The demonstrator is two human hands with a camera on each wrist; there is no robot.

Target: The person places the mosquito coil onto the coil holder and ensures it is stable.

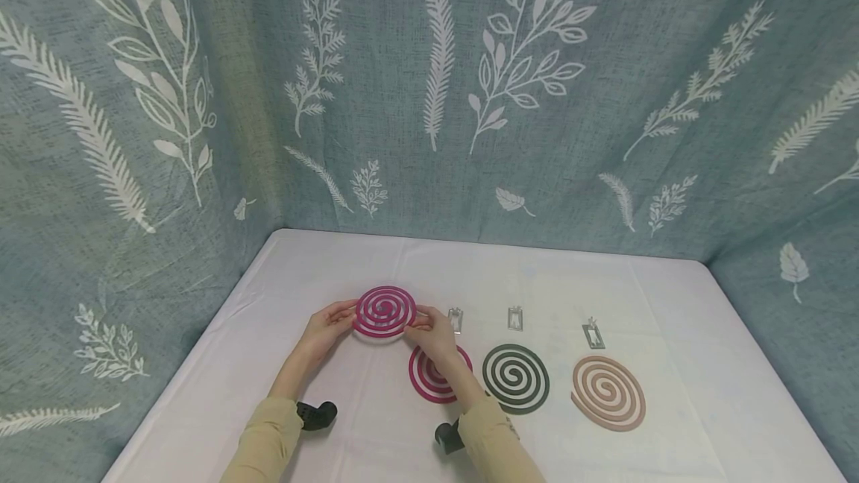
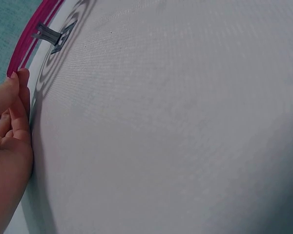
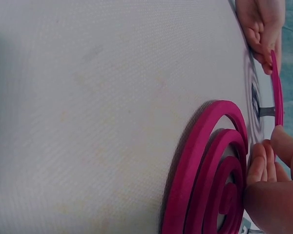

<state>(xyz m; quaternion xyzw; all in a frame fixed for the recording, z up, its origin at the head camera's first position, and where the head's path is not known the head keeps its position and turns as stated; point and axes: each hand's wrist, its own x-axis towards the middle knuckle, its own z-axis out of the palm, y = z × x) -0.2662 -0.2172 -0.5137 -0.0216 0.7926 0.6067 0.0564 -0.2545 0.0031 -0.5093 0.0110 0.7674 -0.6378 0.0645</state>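
Note:
A pink mosquito coil [image 1: 385, 311] lies level above the white table, raised over a small metal coil stand [image 2: 50, 35] whose upright meets its underside near the middle. My left hand [image 1: 329, 330] pinches the coil's left rim between thumb and fingers. On the opposite rim, my right hand [image 1: 432, 335] pinches it the same way, thumb on top in the right wrist view. Flat on the table beneath my right forearm is a second pink coil [image 3: 183, 190], partly covered by the arm in the head view.
To the right lie a dark green coil [image 1: 515, 379] and a tan coil [image 1: 608, 393]. Behind them sit three flat metal stands, one near the right hand [image 1: 455, 320], a middle stand [image 1: 515, 317] and a right stand [image 1: 593, 335]. A leaf-patterned curtain [image 1: 403, 95] surrounds the table [image 1: 376, 438].

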